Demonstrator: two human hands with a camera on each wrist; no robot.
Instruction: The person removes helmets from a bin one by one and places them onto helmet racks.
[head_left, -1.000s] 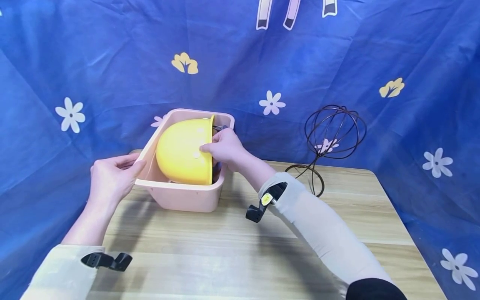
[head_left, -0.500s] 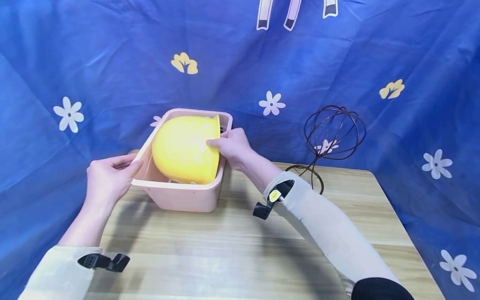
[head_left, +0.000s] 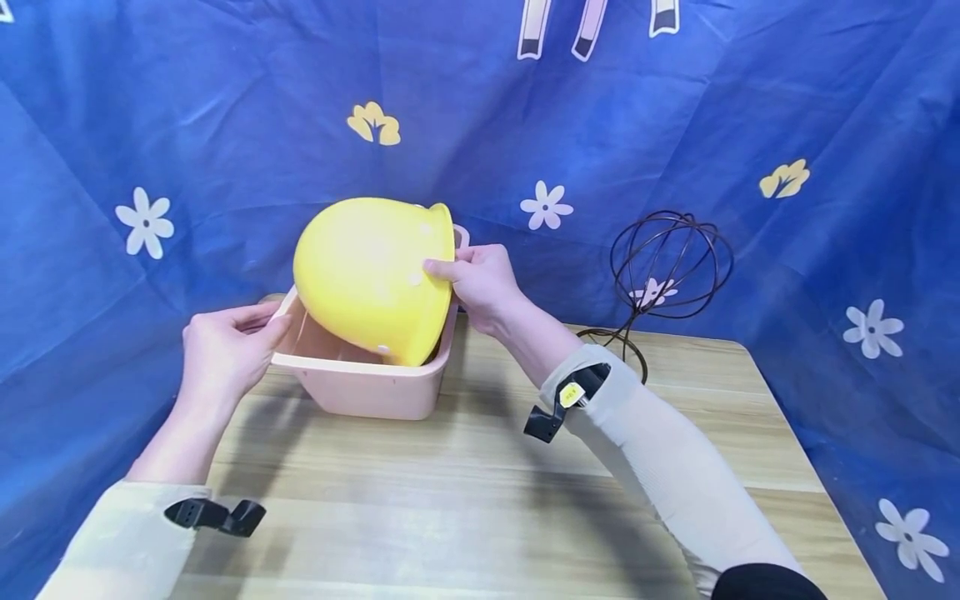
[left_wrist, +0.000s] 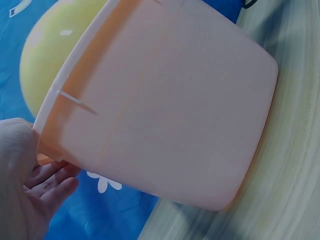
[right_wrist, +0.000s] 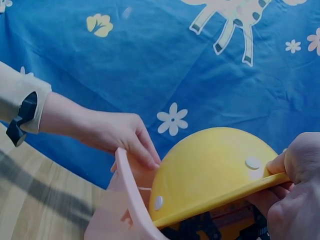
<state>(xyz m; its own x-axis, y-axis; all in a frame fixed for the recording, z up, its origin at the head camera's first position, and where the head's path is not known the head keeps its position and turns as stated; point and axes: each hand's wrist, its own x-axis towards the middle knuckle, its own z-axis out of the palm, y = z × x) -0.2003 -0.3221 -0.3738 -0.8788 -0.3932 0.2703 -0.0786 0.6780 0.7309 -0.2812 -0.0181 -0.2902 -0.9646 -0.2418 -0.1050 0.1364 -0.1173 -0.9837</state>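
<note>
A yellow hard hat [head_left: 367,271] lies on its side, tilted, partly above the rim of a pink plastic bin [head_left: 360,392]. My right hand [head_left: 483,287] pinches the hat's brim, thumb on the outside and fingers underneath. Black straps [right_wrist: 200,227] show inside the hat in the right wrist view. At the bin's left rim my left hand [head_left: 228,346] grips the edge between thumb and fingers. In the left wrist view the bin's pink wall [left_wrist: 170,110] fills most of the picture, with the hat behind it. The bottom of the bin is largely hidden by the hat.
A dark wire stand shaped like a globe cage [head_left: 667,267] stands at the back right of the wooden table [head_left: 450,500]. A blue curtain [head_left: 450,150] with flowers hangs behind and along both sides.
My right hand has lifted the hard hat from down inside the bin, up and slightly right, so it rises past the rim. My left hand keeps its hold on the bin's edge.
</note>
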